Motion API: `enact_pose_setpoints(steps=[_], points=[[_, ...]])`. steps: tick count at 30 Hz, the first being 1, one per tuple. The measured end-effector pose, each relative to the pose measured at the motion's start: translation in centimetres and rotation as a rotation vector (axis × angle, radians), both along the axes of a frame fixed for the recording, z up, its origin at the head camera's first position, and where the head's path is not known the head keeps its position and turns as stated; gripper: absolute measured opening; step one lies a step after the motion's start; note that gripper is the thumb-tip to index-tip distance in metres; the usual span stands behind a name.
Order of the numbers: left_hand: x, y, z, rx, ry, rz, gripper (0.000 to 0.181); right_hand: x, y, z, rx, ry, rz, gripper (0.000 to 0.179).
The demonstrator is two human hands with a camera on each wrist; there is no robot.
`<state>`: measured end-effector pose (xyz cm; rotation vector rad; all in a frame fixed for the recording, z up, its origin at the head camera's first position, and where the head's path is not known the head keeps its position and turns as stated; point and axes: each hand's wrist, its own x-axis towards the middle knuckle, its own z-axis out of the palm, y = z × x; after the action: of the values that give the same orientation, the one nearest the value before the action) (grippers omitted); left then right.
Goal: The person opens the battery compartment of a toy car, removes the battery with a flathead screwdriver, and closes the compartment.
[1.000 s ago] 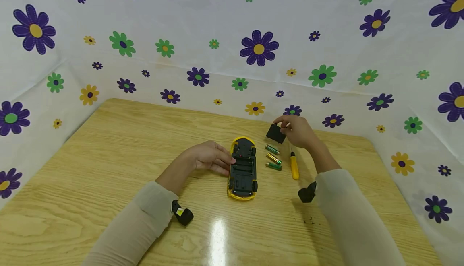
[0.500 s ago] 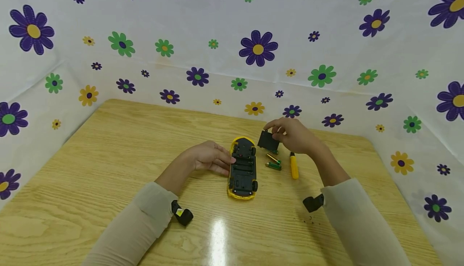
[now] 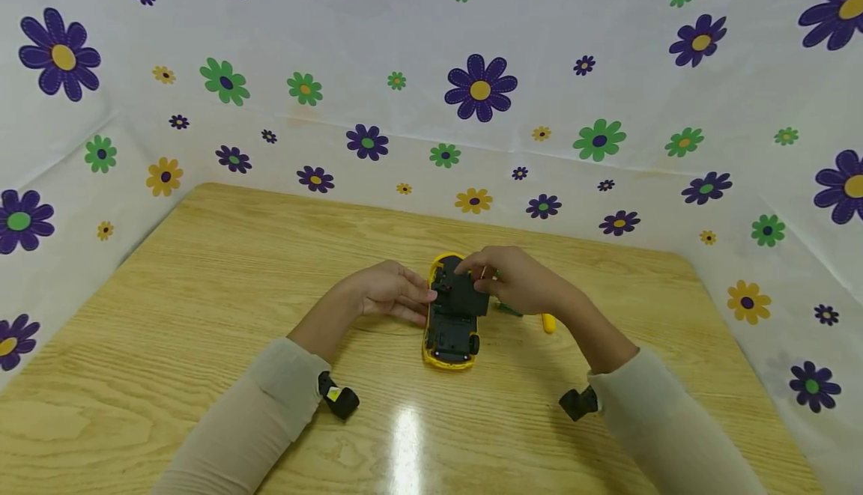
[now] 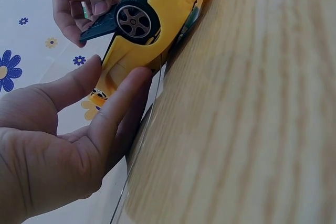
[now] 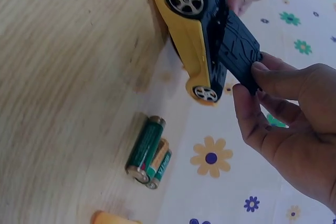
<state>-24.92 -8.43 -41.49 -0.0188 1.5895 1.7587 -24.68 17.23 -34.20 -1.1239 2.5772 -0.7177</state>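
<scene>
A yellow toy car (image 3: 452, 341) lies upside down on the table, its black underside facing up. My left hand (image 3: 387, 293) holds the car's left side, thumb over the edge and fingers against the body. Between thumb and fingertips, my right hand (image 3: 522, 281) pinches a black battery cover (image 3: 468, 299) above the car's underside. The right wrist view shows the cover (image 5: 239, 48) tilted, its ribbed face toward the car and its far end close to the underside. The open battery compartment is mostly hidden beneath it in the head view.
Several small batteries (image 5: 146, 150), green and gold, lie on the wooden table (image 3: 270, 255) right of the car, partly hidden by my right hand in the head view. Beside them is a yellow screwdriver handle (image 3: 549, 323). A flower-patterned cloth (image 3: 404, 68) stands behind the table.
My right hand has carried the battery cover leftward and toward me, from beyond the batteries to over the car's underside. My left hand and the car have stayed in place.
</scene>
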Motion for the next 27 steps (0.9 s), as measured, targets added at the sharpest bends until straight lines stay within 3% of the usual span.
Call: enact_pose_setpoints(steps=[12,27], points=[[0.1,-0.1,0.1,0.007,0.022,-0.025,0.048,0.8,-1.4,-0.9,-0.022,-0.019,0.032,0.032],[-0.1,-0.2,0.0,0.003,0.031,-0.039,0.041,0.2,-1.6,-1.3,-0.030,-0.034,0.053,0.032]])
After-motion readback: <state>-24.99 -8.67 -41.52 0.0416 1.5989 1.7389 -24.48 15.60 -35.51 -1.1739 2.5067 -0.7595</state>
